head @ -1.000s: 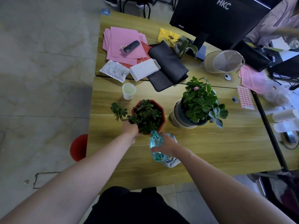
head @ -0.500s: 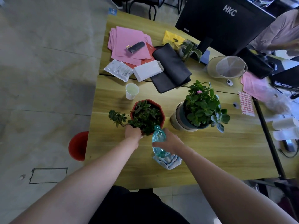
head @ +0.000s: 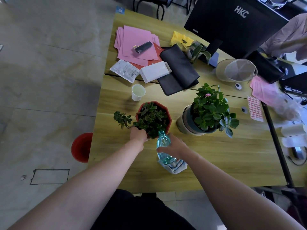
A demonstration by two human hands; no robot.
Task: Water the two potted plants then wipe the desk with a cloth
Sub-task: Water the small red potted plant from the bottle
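A red angular pot point(head: 153, 105) with a dark green succulent stands mid-desk. My left hand point(head: 138, 134) grips its near rim. My right hand point(head: 172, 145) holds a clear blue water bottle point(head: 163, 147), tilted so that its mouth points into the near edge of the red pot. Under the bottle's base lies a folded light-blue cloth point(head: 174, 166). To the right stands a second plant with a pink flower in a white and teal pot point(head: 186, 122), untouched.
A paper cup point(head: 138, 92) stands behind the red pot. Further back lie pink papers point(head: 132, 42), a white box point(head: 155, 74), a dark folded cloth point(head: 179, 72), a cap point(head: 237, 70) and a monitor point(head: 232, 22). A red bin point(head: 81, 147) sits on the floor left of the wooden desk point(head: 232, 160).
The view has shifted slightly. Both hands keep their hold; the bottle stays tipped at the red pot.
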